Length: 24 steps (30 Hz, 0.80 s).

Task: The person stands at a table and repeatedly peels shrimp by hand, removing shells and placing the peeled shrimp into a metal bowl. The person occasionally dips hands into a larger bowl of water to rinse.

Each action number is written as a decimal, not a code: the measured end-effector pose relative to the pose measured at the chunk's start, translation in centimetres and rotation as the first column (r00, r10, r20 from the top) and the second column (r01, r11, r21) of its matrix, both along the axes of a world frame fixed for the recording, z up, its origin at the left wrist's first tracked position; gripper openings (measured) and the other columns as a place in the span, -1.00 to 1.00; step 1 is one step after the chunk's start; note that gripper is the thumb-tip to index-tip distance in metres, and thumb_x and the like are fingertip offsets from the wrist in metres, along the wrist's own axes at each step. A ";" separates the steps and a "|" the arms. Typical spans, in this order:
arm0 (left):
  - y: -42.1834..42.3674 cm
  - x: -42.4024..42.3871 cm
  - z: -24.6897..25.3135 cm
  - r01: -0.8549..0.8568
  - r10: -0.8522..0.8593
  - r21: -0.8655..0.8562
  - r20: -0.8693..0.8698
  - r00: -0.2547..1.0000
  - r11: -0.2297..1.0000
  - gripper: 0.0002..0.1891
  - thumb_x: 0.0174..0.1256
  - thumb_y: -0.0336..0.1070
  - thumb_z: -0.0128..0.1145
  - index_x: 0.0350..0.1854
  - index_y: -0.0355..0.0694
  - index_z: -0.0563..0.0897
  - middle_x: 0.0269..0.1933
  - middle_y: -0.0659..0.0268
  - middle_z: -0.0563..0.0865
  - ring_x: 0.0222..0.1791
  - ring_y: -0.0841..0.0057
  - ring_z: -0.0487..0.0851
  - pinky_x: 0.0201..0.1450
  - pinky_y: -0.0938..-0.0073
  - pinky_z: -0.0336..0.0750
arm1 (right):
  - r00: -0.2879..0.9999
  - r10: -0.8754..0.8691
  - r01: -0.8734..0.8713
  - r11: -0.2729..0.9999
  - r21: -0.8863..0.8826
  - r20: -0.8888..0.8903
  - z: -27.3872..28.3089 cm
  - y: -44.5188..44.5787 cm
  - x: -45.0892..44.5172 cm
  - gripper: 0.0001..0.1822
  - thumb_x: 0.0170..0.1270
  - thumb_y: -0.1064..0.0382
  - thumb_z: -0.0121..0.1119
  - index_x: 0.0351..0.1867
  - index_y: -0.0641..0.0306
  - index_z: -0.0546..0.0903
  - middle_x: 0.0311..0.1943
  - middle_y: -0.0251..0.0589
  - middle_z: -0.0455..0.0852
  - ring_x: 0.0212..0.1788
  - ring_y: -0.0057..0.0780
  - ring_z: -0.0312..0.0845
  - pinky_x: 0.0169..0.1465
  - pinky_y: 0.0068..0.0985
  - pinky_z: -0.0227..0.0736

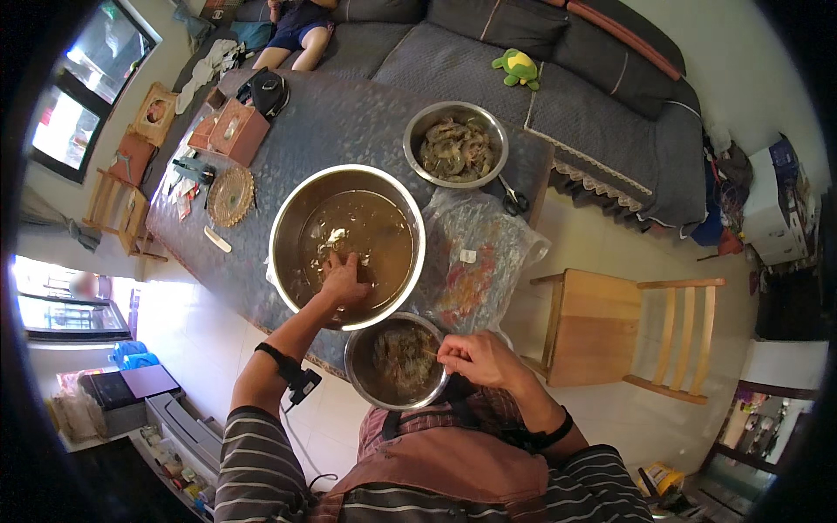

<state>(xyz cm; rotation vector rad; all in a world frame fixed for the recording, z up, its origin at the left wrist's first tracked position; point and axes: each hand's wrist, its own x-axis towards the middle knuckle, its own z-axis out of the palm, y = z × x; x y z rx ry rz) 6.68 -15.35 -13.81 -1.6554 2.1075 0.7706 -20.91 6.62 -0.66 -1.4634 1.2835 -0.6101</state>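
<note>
My left hand [344, 282] is dipped in brown, cloudy water [353, 222] inside a large stainless-steel basin [276, 216]. Its fingers are spread, and murky water hides part of them. Pinched between the fingertips of my right hand [480, 358] is a thin wooden stick [429, 353]. It points over a smaller steel bowl [356, 376] at the table's near edge, close to my lap. Dark, wet scraps [402, 359], possibly shrimp parts, fill that bowl. Farther away, another steel bowl [410, 153] contains several grey raw shrimp [458, 150].
A crumpled clear plastic bag [480, 261] covers the table right of the basin, beside scissors [513, 196]. A glass dish [231, 196] and pink tissue box [239, 134] stand left. A wooden chair [592, 327] is at right; a person [297, 39] sits on the sofa [451, 59].
</note>
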 end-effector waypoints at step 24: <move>1.7 4.1 2.6 0.136 0.186 0.349 -0.744 0.642 0.927 -0.24 0.29 -0.54 0.33 0.55 -0.07 0.36 -0.08 0.23 0.81 -0.14 0.47 0.75 -0.10 0.41 0.65 | 0.998 -0.053 0.057 0.988 0.144 -0.029 2.9 0.7 3.0 -0.84 0.42 0.25 0.30 -0.12 0.30 0.71 -0.42 -0.24 0.83 -0.37 -0.54 0.73 -0.25 -0.48 0.56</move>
